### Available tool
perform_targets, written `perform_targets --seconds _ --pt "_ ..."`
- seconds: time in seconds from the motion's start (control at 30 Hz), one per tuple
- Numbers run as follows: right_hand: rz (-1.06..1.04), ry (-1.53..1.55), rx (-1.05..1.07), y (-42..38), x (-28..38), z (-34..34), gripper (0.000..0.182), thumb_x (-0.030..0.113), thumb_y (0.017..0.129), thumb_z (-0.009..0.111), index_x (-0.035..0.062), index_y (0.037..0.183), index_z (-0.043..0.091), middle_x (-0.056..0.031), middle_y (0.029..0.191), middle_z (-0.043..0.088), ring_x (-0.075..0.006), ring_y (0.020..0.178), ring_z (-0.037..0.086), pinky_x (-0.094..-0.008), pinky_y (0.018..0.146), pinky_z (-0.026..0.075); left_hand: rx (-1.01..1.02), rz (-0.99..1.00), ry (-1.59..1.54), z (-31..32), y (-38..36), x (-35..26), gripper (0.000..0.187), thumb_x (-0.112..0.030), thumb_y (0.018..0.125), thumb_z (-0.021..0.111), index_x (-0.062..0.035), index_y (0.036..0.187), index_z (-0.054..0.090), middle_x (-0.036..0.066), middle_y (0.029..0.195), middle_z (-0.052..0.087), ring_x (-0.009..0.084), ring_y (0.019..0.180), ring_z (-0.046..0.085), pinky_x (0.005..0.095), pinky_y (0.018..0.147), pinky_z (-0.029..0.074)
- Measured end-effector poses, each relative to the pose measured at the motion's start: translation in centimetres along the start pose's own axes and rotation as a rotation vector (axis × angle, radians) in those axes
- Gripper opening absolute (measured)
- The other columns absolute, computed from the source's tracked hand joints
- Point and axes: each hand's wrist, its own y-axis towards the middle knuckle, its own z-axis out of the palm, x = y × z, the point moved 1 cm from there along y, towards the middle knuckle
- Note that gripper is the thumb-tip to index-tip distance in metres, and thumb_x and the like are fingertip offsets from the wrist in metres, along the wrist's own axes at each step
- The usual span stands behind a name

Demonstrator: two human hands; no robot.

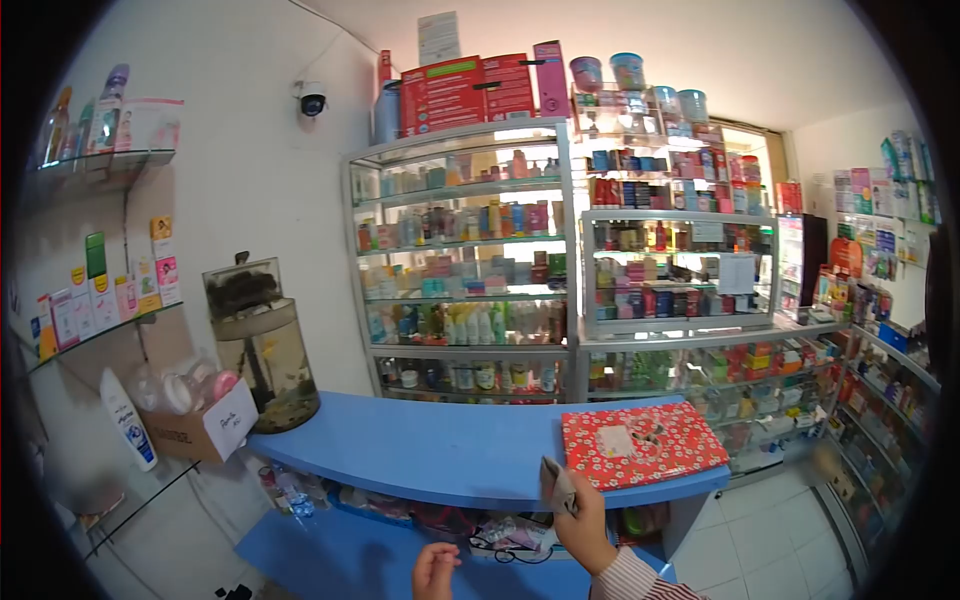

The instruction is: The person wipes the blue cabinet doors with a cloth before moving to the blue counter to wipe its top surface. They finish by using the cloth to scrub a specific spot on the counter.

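My right hand (582, 532), in a striped sleeve, pinches a small folded grey-brown piece of paper (556, 488), perhaps a banknote, between thumb and fingers. The paper is held upright in front of the blue counter's (430, 440) near edge. Just beyond it lies a red flowered box (655, 465) with a pale patch and what looks like a hole on top. My left hand (435, 572) is low in the middle, below the counter top, with its fingers curled in and nothing visible in them.
A fish tank (265, 360) stands at the counter's left end. Beside it, a cardboard box (205, 432) holds several packages. Below the counter top, a lower blue shelf (300, 550) has bags and a dark cable (520, 553). Glass cabinets (460, 240) full of bottles line the back.
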Motion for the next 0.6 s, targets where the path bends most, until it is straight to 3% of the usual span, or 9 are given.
perform_targets --seconds 0.07,0.1,0.17,0.23,0.33,0.4,0.47,0.53,0.6 --pt "-0.769 -0.588 -0.449 3.6 1.2 2.0 0.039 0.004 0.077 0.064 0.0049 0.116 0.059 -0.0156 0.112 0.062 -0.0313 0.104 0.059 -0.0409 0.089 0.046 -0.05 -0.108 0.137 -2.2 -0.8 1.5 0.034 -0.031 0.097 0.051 -0.0043 0.116 0.057 0.007 0.113 0.057 0.0189 0.104 0.054 0.0335 0.092 0.042" --pt "-0.771 -0.577 -0.439 5.3 -0.1 3.6 0.039 0.004 0.077 0.064 0.0049 0.116 0.059 -0.0156 0.112 0.062 -0.0313 0.104 0.059 -0.0409 0.089 0.046 -0.062 -0.109 0.144 -3.4 -1.0 2.8 0.034 -0.031 0.097 0.051 -0.0043 0.116 0.057 0.007 0.113 0.057 0.0189 0.104 0.054 0.0335 0.092 0.042" --pt "-0.447 -0.838 0.087 7.4 -4.9 7.8 0.053 0.006 0.074 0.064 0.0063 0.126 0.052 -0.0188 0.127 0.054 -0.0404 0.119 0.048 -0.05 0.098 0.038 -0.008 -0.069 0.036 -5.7 -1.5 6.1 0.027 -0.027 0.099 0.049 -0.0044 0.112 0.056 -0.001 0.091 0.055 0.0083 0.083 0.049 0.0241 0.073 0.041" --pt "-0.623 -1.075 0.087 7.7 -7.1 9.9 0.056 0.018 0.081 0.059 0.009 0.135 0.045 -0.0171 0.136 0.049 -0.0438 0.125 0.042 -0.0547 0.101 0.035 -0.039 -0.052 0.046 -8.0 -2.4 8.4 0.025 -0.025 0.1 0.047 -0.0042 0.11 0.056 -0.001 0.088 0.051 0.0083 0.08 0.046 0.0235 0.072 0.04" --pt "-0.316 -1.094 0.489 11.6 -7.4 9.7 0.054 0.03 0.091 0.046 0.0107 0.14 0.04 -0.0158 0.146 0.037 -0.048 0.129 0.036 -0.0573 0.104 0.031 -0.094 -0.097 0.053 -9.9 -1.9 8.1 0.022 -0.022 0.101 0.045 -0.004 0.108 0.055 -0.001 0.086 0.048 0.0082 0.077 0.044 0.0234 0.071 0.039" --pt "-0.253 -1.113 0.569 15.0 -7.4 10.8 0.05 0.028 0.091 0.044 0.0104 0.138 0.042 -0.016 0.146 0.038 -0.0464 0.13 0.036 -0.0579 0.102 0.034 -0.122 -0.168 0.053 -10.5 -1.7 7.7 0.022 -0.021 0.101 0.044 -0.004 0.108 0.055 -0.001 0.087 0.048 0.008 0.077 0.043 0.024 0.071 0.039" --pt "-0.199 -1.135 0.639 18.8 -7.9 12.4 0.047 0.026 0.092 0.041 0.0102 0.136 0.043 -0.0163 0.145 0.038 -0.0448 0.13 0.036 -0.0585 0.099 0.037 -0.153 -0.054 0.022 -10.2 -0.9 7.7 0.02 -0.019 0.101 0.044 -0.0042 0.108 0.054 -0.001 0.086 0.047 0.0073 0.075 0.042 0.0237 0.07 0.038" --pt "-0.354 -1.403 0.587 22.4 -8.7 14.2 0.044 0.024 0.093 0.04 0.0082 0.133 0.047 -0.0186 0.141 0.043 -0.0439 0.127 0.041 -0.0527 0.097 0.042 -0.128 -0.048 -0.048 -10.0 -0.3 7.2 0.019 -0.019 0.101 0.044 -0.0045 0.108 0.054 -0.002 0.084 0.046 0.0063 0.073 0.04 0.0223 0.068 0.037" --pt "-0.255 -1.283 0.429 27.2 -9.9 14.1 0.041 0.02 0.092 0.042 0.0076 0.13 0.048 -0.0194 0.134 0.05 -0.0446 0.122 0.047 -0.0473 0.096 0.044 -0.1 -0.032 -0.12 -11.3 0.5 7.6 0.018 -0.019 0.101 0.045 -0.0048 0.108 0.054 -0.003 0.081 0.044 0.0052 0.07 0.039 0.0208 0.065 0.035"
